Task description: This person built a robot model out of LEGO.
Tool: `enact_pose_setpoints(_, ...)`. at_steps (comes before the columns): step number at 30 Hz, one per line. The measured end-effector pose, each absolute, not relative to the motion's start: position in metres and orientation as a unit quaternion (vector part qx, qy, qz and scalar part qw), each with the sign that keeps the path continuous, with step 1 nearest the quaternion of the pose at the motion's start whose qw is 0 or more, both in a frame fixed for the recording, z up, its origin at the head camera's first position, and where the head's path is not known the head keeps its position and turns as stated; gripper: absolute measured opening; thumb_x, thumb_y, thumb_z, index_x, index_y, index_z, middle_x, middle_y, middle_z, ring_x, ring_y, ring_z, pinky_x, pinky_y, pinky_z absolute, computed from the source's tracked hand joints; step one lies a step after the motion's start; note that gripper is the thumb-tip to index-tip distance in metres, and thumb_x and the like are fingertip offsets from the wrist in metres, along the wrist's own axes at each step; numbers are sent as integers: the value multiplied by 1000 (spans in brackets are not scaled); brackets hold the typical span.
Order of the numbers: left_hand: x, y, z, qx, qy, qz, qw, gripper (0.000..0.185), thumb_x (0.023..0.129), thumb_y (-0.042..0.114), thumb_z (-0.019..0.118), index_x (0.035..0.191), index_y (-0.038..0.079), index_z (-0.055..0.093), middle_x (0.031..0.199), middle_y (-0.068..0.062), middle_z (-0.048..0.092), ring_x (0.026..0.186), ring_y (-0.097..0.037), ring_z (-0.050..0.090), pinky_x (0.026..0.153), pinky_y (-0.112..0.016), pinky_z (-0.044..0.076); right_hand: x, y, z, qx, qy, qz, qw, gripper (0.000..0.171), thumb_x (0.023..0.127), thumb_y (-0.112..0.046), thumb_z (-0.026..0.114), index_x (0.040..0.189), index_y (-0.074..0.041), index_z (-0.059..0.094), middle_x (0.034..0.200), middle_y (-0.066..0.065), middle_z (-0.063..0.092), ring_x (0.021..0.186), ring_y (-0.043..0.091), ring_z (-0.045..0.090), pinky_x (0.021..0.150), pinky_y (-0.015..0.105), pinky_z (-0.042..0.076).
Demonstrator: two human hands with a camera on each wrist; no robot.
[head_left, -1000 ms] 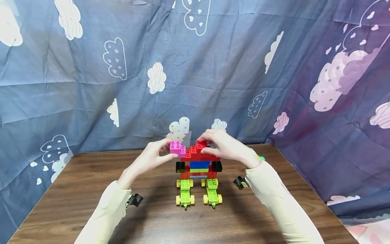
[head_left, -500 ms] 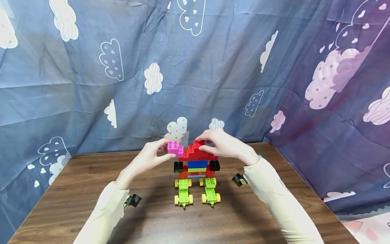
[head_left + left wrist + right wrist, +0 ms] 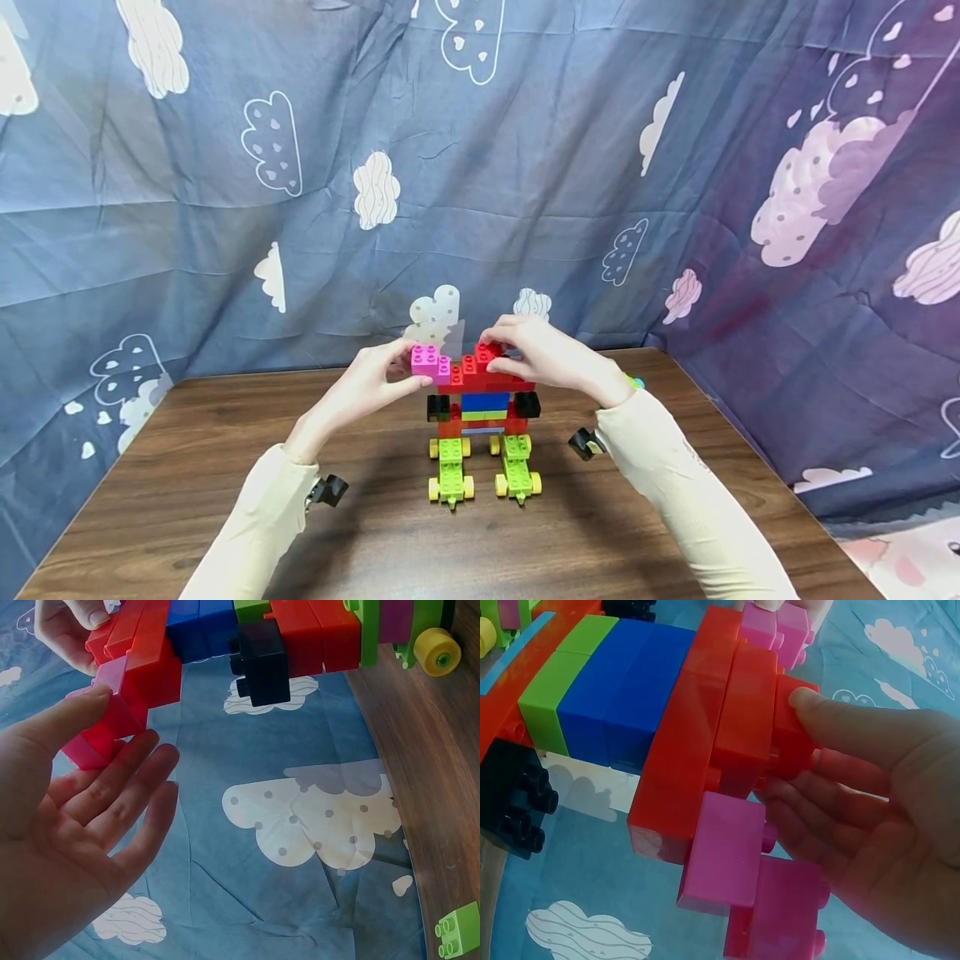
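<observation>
A figure of toy building bricks stands mid-table on two lime wheeled bases. Blue bricks form its body, with a black brick at each side and a wide red row above. My left hand pinches the stepped pink bricks at the top left end, thumb in front. At the peak, my right hand grips the top red brick between thumb and fingers. More pink bricks step out at the figure's other end in the right wrist view; in the head view that hand hides them.
Behind the wooden table hangs a blue cloth with cloud prints. A loose lime brick lies on the wood in the left wrist view. A small blue and green thing shows behind my right forearm.
The head view has shifted slightly, so the scene sits a little further left. Both hands keep the same holds on the pink and red bricks, and the figure stands as before.
</observation>
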State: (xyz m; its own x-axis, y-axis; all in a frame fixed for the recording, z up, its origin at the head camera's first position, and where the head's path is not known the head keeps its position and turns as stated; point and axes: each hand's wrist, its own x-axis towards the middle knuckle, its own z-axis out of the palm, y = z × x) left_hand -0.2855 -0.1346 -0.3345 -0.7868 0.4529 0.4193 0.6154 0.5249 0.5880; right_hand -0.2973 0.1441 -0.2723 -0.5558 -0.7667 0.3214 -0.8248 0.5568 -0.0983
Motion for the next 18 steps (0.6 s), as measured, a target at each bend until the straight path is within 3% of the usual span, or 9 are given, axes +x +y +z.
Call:
enact_pose_setpoints(5,-286,-134,-335,-308,-868,-374,108,35,87,21,77,117,9,64,100,-4,71,89,-16,65,88,-39,59,-296,143,-274,455,-873,118,130,25,88,-22,75,108,-6,71,94,5,68,81,13,56,72,27,52)
enact_pose_setpoints(18,-287,-134,-335,-309,-865,-380,110,35,87,21,77,117,9,64,99,-5,71,89,-17,65,88,-40,59,-292,141,-272,435,-882,126,127,29,86,-23,77,109,-6,72,94,6,68,84,24,62,74,29,52)
